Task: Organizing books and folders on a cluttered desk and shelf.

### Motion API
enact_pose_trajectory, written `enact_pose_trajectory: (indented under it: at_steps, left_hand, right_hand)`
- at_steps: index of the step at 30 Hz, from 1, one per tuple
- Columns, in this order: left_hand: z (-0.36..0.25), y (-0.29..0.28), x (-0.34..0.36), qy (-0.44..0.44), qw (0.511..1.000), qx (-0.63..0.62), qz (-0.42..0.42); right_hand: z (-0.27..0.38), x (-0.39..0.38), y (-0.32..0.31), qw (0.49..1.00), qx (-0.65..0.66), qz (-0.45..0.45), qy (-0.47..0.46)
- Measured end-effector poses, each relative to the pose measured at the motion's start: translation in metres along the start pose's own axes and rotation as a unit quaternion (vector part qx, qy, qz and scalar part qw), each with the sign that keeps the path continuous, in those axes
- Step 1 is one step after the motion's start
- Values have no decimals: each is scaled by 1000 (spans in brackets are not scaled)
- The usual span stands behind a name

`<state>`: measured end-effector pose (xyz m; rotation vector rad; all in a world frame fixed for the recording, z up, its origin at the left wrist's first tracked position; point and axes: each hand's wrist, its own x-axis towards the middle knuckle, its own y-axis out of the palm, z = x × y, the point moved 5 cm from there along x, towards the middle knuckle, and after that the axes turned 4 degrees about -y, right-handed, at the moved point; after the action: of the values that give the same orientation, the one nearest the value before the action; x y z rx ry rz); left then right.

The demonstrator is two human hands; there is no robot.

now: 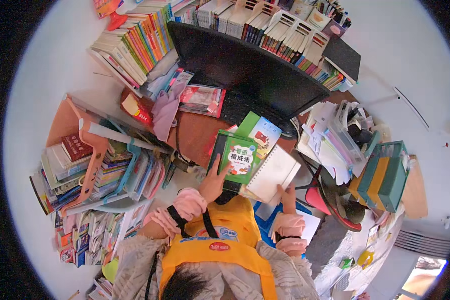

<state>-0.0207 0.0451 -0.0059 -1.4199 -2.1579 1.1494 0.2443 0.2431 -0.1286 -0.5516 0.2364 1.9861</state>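
Over the near edge of the brown desk (191,134), the left hand (213,181) lays spread fingers on a green book (240,158); whether its thumb grips underneath I cannot tell. Just right of that book, the right hand (287,198) pinches the lower edge of a pale spiral notebook (273,174).

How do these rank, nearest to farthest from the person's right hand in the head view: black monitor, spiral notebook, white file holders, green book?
1. Spiral notebook: at the right hand's fingers.
2. Green book: left of the notebook.
3. Black monitor: beyond both, farther up the picture.
4. White file holders: behind the monitor.
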Motion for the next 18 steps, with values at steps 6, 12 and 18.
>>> enact_pose_trajectory:
  at_steps: [6,12,18]
  left_hand:
    - [-11,11,-6,-52,995,-80,30]
    - [-17,-23,-15,31,992,-11,-126]
    - [-81,21,-12,-92,687,-668,271]
  right_hand:
    - [55,-41,-19,1000,10,-6,8]
    - [94,-82,-57,996,82,-15,-23]
    - [148,-107,-21,978,179,72,-83]
